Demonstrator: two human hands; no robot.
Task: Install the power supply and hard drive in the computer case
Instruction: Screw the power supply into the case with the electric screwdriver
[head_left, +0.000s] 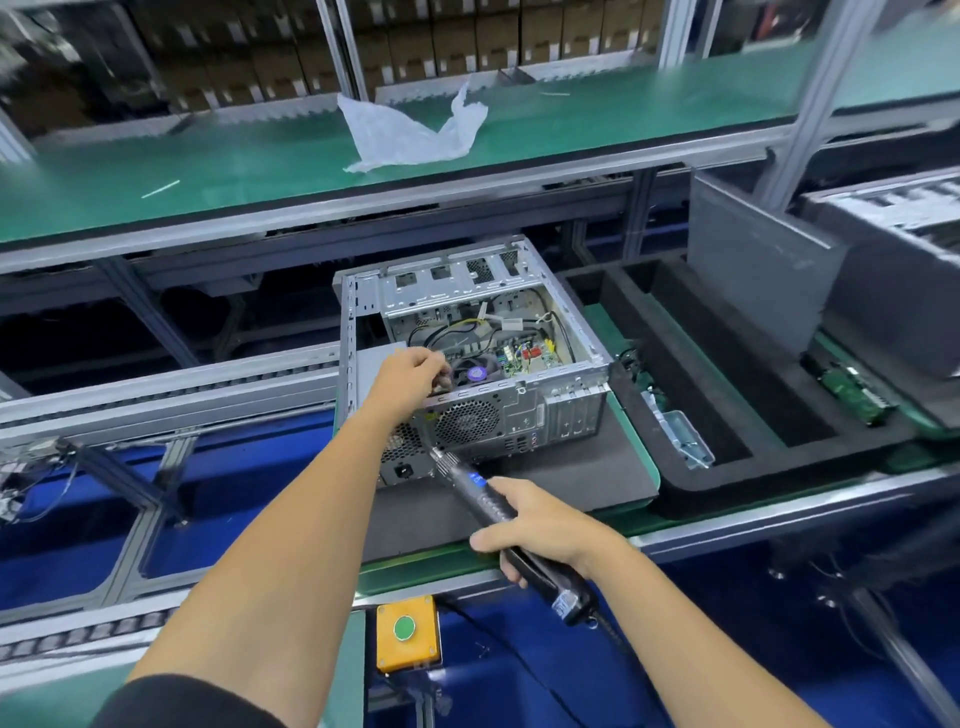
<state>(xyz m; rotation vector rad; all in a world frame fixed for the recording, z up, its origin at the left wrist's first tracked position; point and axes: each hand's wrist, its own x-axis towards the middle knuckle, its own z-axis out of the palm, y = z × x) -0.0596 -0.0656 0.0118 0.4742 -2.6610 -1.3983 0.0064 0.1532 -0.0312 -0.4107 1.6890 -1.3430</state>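
**Both hands at the open case, driver tip at the rear panel**

The left hand (410, 376) reaches forward on a nearly straight bare arm and rests on the top rear edge of the open silver metal computer case (524, 312), fingers curled down over the rim; whether they pinch anything small I cannot tell. The case lies on its side on a grey foam pad (561, 478), its rear panel facing the person. The grey boxy power supply (402, 465) already sits in the case's lower left rear corner, its socket showing. The right hand (540, 527) wraps its fingers round the handle of a black electric screwdriver (483, 493), index finger extended along the barrel, wrist bent inward; the tip touches the rear panel just beside the supply. No hard drive can be made out.

The pad lies on a green-edged pallet (621, 431) on an aluminium conveyor line. Above runs a green-matted shelf (208, 166) bearing a crumpled clear plastic bag (410, 130). Below sits a yellow box with a green button (408, 634). To the right stands a black foam tray (727, 395).
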